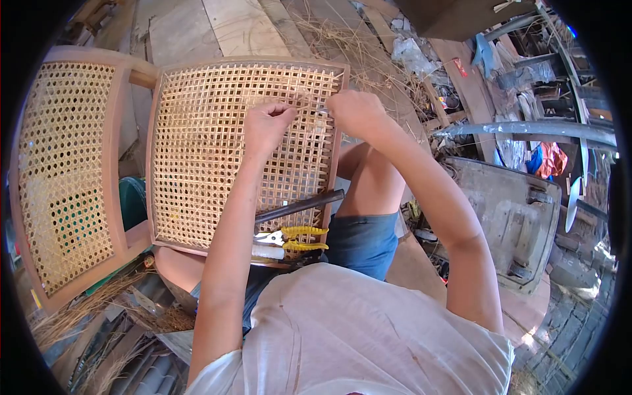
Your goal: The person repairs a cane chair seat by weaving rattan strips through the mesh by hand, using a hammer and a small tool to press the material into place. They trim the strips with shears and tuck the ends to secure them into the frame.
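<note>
A wooden chair seat frame [156,125] with a woven cane panel [210,131] rests against my lap. My left hand [266,125] is over the upper middle of the weave, its fingers pinched on a thin cane strand [309,104]. My right hand [355,112] is at the seat's upper right edge, fingers closed on the same strand. Yellow-handled pliers [293,238] and a dark metal rod [299,205] lie on the lower part of the seat, near my left forearm.
The chair's cane back [62,171] stands to the left. Loose cane strips and straw [368,59] lie on the wooden floor beyond. A grey metal casing [513,217] and scrap clutter [526,79] fill the right side. Dry fibres [79,316] pile at the lower left.
</note>
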Demonstrator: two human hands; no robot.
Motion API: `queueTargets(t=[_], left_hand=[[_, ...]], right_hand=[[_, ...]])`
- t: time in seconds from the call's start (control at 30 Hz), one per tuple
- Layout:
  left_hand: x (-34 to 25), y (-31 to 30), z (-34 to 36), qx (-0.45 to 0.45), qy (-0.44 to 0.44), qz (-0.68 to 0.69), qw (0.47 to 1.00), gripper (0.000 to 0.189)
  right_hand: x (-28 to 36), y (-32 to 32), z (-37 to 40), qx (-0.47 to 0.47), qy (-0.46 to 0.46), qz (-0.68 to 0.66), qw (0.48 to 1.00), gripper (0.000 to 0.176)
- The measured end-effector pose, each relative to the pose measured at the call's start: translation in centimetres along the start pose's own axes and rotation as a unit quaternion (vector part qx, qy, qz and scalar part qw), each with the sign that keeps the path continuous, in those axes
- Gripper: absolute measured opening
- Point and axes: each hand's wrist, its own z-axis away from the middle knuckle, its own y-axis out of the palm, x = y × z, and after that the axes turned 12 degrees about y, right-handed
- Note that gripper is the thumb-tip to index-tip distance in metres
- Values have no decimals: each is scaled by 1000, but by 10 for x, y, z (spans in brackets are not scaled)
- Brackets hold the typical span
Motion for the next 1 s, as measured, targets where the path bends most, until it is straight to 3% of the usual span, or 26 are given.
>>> queueTargets(t=[0.07,0.3,0.5,0.8,0.87,1.0], left_hand=[[-2,1,0,6,0,-62,998,16],[-2,2,-6,15,13,-151,988,24],[-6,5,-10,45,-1,-194,980,24],[-16,7,-16,81,8,-242,967,22],[-18,13,-15,84,74,-275,955,22],[-12,22,-9,99,110,-317,937,20]], right_hand=[[10,-18,0,43,22,35,998,18],[26,-16,-10,37,21,11,999,18],[48,-1,-15,23,27,2,999,18],[36,-24,-27,79,28,20,996,24],[33,-29,-34,130,43,32,990,28],[35,-29,-37,155,68,49,984,32]])
